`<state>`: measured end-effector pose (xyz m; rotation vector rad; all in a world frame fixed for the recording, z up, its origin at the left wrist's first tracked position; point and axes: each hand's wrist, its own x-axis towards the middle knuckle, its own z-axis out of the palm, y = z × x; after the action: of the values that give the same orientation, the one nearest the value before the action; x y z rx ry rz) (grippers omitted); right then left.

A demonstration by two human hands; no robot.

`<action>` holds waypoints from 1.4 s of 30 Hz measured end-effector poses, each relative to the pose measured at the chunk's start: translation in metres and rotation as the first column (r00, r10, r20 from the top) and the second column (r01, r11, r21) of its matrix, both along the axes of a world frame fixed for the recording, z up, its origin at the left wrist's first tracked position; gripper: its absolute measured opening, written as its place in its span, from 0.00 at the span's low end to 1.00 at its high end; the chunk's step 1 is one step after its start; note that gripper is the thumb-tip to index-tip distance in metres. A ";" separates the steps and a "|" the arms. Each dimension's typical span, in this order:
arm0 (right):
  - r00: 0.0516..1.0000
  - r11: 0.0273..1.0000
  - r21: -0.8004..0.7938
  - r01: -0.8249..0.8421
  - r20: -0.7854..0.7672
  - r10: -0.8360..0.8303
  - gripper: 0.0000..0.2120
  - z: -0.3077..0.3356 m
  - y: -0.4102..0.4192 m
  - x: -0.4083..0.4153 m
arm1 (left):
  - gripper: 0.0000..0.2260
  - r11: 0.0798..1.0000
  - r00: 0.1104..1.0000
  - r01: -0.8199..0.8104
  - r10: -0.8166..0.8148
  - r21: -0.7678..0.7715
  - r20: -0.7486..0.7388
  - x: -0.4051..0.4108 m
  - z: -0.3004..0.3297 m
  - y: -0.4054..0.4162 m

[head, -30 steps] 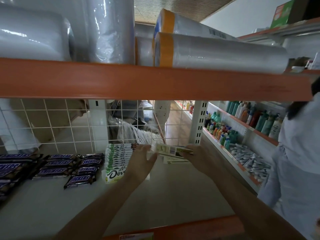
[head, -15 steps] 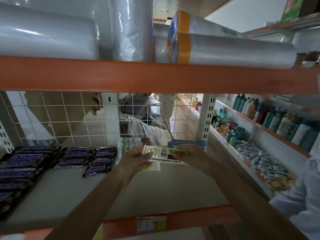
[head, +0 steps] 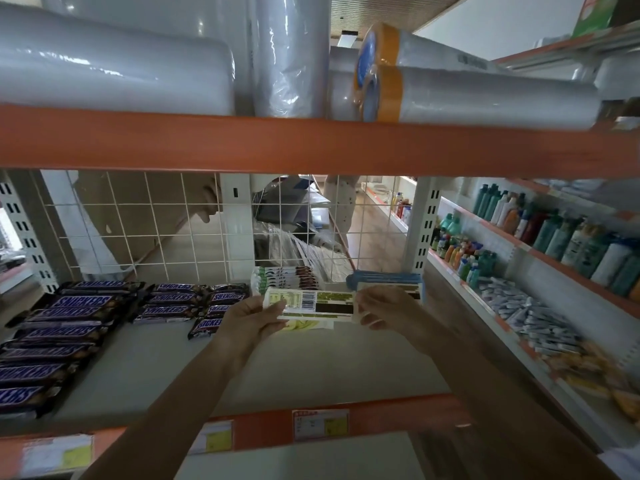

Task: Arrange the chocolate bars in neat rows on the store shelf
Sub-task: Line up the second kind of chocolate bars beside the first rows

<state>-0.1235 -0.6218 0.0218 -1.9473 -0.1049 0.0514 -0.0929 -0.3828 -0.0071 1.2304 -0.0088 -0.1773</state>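
Observation:
Both hands hold a small stack of white chocolate bars (head: 311,303) level above the shelf board (head: 311,362), barcode side up. My left hand (head: 247,318) grips the stack's left end and my right hand (head: 388,311) grips its right end. Behind the stack a row of white and green Dove bars (head: 287,277) lies against the wire back. To its right sits a blue-edged stack of bars (head: 384,280). Dark Snickers bars (head: 86,313) fill the shelf's left part in rows.
An orange shelf rail (head: 311,147) crosses overhead with wrapped plastic rolls (head: 485,95) on it. A white wire grid (head: 138,230) backs the shelf. The front orange rail (head: 381,417) carries price tags. Bottles (head: 554,230) and small packets (head: 530,313) fill the shelves on the right.
The view has tilted down and drawn back a little. The stack in my hands has turned barcode side up and settled level between both hands. The blue-edged stack came into sight.

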 end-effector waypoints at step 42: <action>0.952 0.966 -0.211 0.148 0.296 -0.081 0.10 -0.011 0.029 0.010 | 0.05 1.000 1.000 0.002 -0.002 -0.006 -0.003 -0.019 -0.008 0.006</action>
<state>-0.1137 -0.5928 0.0111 -2.1806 -0.1825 -0.3093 -0.1119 -0.3771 -0.0154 1.2243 -0.0075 -0.1810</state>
